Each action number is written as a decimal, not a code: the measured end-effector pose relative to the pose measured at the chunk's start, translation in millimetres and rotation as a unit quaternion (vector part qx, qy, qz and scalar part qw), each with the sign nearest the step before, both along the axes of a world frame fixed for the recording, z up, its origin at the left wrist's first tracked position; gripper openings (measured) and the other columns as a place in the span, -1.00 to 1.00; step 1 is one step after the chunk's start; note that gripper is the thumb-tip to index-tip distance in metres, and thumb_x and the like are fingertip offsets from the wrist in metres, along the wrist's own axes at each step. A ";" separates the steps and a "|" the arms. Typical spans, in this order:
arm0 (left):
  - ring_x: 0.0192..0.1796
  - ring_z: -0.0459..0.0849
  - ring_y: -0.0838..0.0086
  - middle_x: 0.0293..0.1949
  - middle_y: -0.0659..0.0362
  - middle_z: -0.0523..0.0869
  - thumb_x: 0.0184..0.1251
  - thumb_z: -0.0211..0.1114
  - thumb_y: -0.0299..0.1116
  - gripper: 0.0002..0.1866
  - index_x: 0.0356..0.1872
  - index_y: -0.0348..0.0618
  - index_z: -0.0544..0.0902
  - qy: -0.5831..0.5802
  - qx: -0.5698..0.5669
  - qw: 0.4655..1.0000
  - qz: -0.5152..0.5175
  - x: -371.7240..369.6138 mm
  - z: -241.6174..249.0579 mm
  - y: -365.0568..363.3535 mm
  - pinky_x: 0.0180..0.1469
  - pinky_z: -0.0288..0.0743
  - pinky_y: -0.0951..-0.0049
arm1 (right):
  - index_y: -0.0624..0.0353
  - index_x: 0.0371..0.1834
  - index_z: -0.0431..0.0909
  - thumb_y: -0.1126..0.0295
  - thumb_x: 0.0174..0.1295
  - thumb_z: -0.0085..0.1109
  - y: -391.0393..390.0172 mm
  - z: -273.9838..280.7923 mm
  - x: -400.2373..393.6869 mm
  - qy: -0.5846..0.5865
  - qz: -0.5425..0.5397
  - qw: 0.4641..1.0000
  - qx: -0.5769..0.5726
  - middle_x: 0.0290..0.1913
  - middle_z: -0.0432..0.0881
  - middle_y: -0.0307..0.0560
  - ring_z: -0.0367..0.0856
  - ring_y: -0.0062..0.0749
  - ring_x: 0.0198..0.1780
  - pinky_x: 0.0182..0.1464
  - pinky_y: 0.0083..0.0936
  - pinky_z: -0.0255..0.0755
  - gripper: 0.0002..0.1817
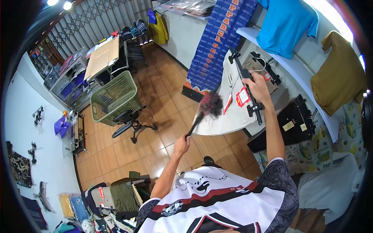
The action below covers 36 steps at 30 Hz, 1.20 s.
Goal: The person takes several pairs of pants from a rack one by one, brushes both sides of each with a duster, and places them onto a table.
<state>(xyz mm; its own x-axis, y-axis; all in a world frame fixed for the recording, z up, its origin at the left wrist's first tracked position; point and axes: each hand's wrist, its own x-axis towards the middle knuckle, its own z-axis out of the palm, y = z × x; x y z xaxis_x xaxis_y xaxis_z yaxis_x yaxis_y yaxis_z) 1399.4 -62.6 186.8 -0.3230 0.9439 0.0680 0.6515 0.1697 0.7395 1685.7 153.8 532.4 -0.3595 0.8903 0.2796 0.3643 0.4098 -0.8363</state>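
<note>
My right hand [258, 88] is wrapped round a black clip hanger [245, 73] from which a light cream garment [221, 124] with red and white tags hangs. In my left hand [182, 145] is the black handle of a duster [211, 105]. Its dark, reddish bristles lie against or just over the garment, left of the red tag [243, 97]. Whether the bristles touch the cloth is hard to tell.
A green basket [116, 97] stands on a wheeled chair base to the left. Behind it is a table with cardboard [101, 58]. A blue banner [213, 46] leans ahead. Shirts hang by a white shelf [295, 73] on the right; folded clothes [124, 196] lie lower left.
</note>
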 end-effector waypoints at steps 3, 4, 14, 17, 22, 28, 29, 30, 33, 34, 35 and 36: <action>-0.30 0.69 -0.29 -0.42 -0.26 0.70 0.57 0.15 -0.17 -0.70 0.01 -0.22 0.59 -0.052 0.024 0.993 0.100 -24.5 8.6 -30.2 -0.29 0.48 -0.16 | 0.33 0.12 0.56 0.45 0.24 0.22 -13.8 -9.6 -13.8 0.030 -0.016 0.999 0.003 -0.37 0.65 -0.11 0.57 -0.53 -0.35 -0.26 -0.47 0.43 -0.62; -0.31 0.69 -0.28 -0.42 -0.25 0.70 0.57 0.16 -0.17 -0.71 0.00 -0.21 0.59 -0.104 0.054 0.984 0.135 -25.9 68.9 -42.3 -0.30 0.48 -0.15 | 0.29 0.18 0.54 0.47 0.23 0.22 -26.9 -14.6 -28.8 0.061 -0.019 0.998 -0.002 -0.36 0.65 -0.10 0.57 -0.52 -0.35 -0.25 -0.47 0.44 -0.58; -0.25 0.73 -0.23 -0.37 -0.24 0.73 0.57 0.14 -0.11 -0.67 0.01 -0.18 0.62 0.069 -0.073 0.989 -0.110 -12.5 10.0 -127.6 -0.21 0.54 -0.15 | 0.12 0.23 0.53 0.53 0.26 0.18 -50.3 -7.8 -76.4 0.107 0.031 0.993 0.036 -0.40 0.61 -0.26 0.50 -0.69 -0.42 -0.35 -0.63 0.37 -0.57; -0.21 0.73 -0.25 -0.35 -0.25 0.73 0.57 0.12 -0.09 -0.65 0.03 -0.17 0.63 0.009 -0.103 0.995 -0.017 -40.2 -7.3 -142.7 -0.14 0.56 -0.17 | 0.12 0.23 0.54 0.53 0.26 0.18 -62.6 4.7 -72.1 0.109 0.052 0.992 0.026 -0.40 0.61 -0.26 0.50 -0.69 -0.42 -0.33 -0.64 0.37 -0.58; -0.29 0.70 -0.25 -0.40 -0.26 0.69 0.63 0.07 -0.08 -0.63 -0.06 -0.25 0.56 -0.166 0.071 0.976 0.120 -30.3 122.0 -102.3 -0.30 0.49 -0.12 | 0.13 0.10 0.53 0.53 0.25 0.14 -78.3 7.4 -73.1 0.084 0.132 0.987 0.035 -0.20 0.59 -0.33 0.48 -0.73 -0.32 -0.37 -0.69 0.32 -0.67; -0.25 0.71 -0.25 -0.38 -0.25 0.70 0.61 0.10 -0.11 -0.65 0.00 -0.23 0.59 -0.065 0.052 0.996 -0.019 7.5 106.3 -90.4 -0.26 0.51 -0.13 | 0.10 0.08 0.52 0.57 0.17 0.04 -124.4 48.4 -77.4 0.140 0.170 0.973 -0.064 -0.18 0.60 -0.27 0.40 -0.76 -0.42 -0.47 -0.72 0.25 -0.62; -0.23 0.71 -0.25 -0.37 -0.26 0.70 0.60 0.10 -0.12 -0.66 0.01 -0.23 0.59 -0.039 0.016 0.999 -0.026 2.8 61.8 -94.9 -0.24 0.51 -0.14 | 0.10 0.09 0.51 0.57 0.16 0.02 -128.9 53.2 -75.2 0.162 0.184 0.967 -0.073 -0.18 0.60 -0.27 0.40 -0.76 -0.42 -0.47 -0.72 0.25 -0.60; -0.22 0.72 -0.26 -0.36 -0.27 0.70 0.60 0.10 -0.12 -0.66 0.02 -0.22 0.59 -0.014 -0.021 0.999 -0.033 -9.9 3.3 -99.3 -0.23 0.51 -0.15 | 0.13 0.12 0.49 0.64 0.12 -0.06 -131.4 58.2 -73.4 0.163 0.187 0.967 -0.051 -0.19 0.59 -0.25 0.38 -0.75 -0.43 -0.48 -0.70 0.26 -0.55; -0.21 0.71 -0.27 -0.35 -0.28 0.70 0.60 0.10 -0.13 -0.67 0.02 -0.21 0.59 -0.023 -0.044 0.999 -0.008 -40.4 -26.9 -113.9 -0.19 0.51 -0.13 | 0.15 0.13 0.47 0.73 0.11 -0.15 -126.6 54.3 -65.6 0.122 0.174 0.977 0.023 -0.19 0.57 -0.25 0.44 -0.73 -0.36 -0.41 -0.70 0.32 -0.50; -0.22 0.71 -0.27 -0.36 -0.29 0.70 0.61 0.10 -0.13 -0.67 0.02 -0.21 0.59 -0.043 -0.042 0.998 0.012 -43.2 -14.7 -119.4 -0.19 0.51 -0.12 | 0.14 0.10 0.45 0.82 0.10 -0.17 -122.6 46.3 -68.9 0.133 0.183 0.967 0.115 -0.20 0.56 -0.26 0.51 -0.71 -0.24 -0.30 -0.74 0.35 -0.49; -0.25 0.71 -0.25 -0.38 -0.28 0.69 0.61 0.11 -0.13 -0.67 0.01 -0.21 0.59 -0.070 0.000 0.997 0.039 -44.7 -2.0 -117.9 -0.21 0.50 -0.09 | 0.13 0.07 0.45 0.83 0.10 -0.17 -121.6 43.5 -67.9 0.126 0.178 0.970 0.110 -0.20 0.55 -0.27 0.52 -0.71 -0.21 -0.27 -0.74 0.36 -0.50; -0.28 0.71 -0.24 -0.40 -0.26 0.68 0.61 0.11 -0.13 -0.67 0.01 -0.21 0.58 -0.096 0.043 0.992 0.068 -42.2 43.3 -111.7 -0.24 0.50 -0.07 | 0.13 0.05 0.44 0.84 0.10 -0.16 -122.3 41.4 -66.7 0.119 0.174 0.972 0.105 -0.20 0.55 -0.27 0.53 -0.70 -0.18 -0.23 -0.74 0.37 -0.51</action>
<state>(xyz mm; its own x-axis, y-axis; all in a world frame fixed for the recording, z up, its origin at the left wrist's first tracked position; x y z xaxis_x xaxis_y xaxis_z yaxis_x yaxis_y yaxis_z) 1357.2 -174.3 230.1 -0.4615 0.8842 0.0720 0.4735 0.1769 0.8629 1619.0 31.5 573.8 -0.5320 0.6404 0.5540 -0.0207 0.6442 -0.7646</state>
